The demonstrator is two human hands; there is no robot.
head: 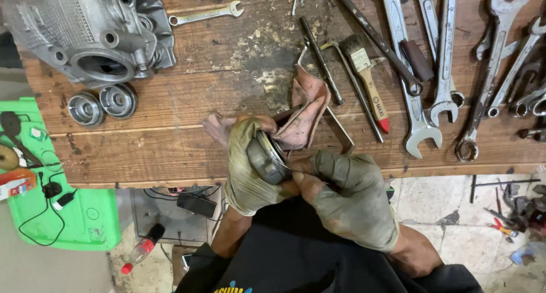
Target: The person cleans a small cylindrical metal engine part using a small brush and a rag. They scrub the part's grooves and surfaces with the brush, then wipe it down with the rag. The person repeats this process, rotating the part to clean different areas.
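My left hand (245, 173), in a dirty glove, grips a round metal cup-shaped part (266, 157) at the near edge of the wooden workbench (170, 139). Pressed against that part from the right, my gloved right hand (350, 199) has its fingers closed and touches the rim. A stained pink rag (307, 108) lies under and behind the part, bunched against my left hand. Two similar round metal parts (102, 105) sit on the bench to the left, just below a grey cast engine cylinder head (91, 31).
Several large spanners (421, 71) lie at the right of the bench, with a paintbrush (367, 79), thin rods (321, 60) and a small spanner (205, 14). A green plastic tray (57, 213) with cables stands at lower left. A bottle (142, 248) lies on the floor.
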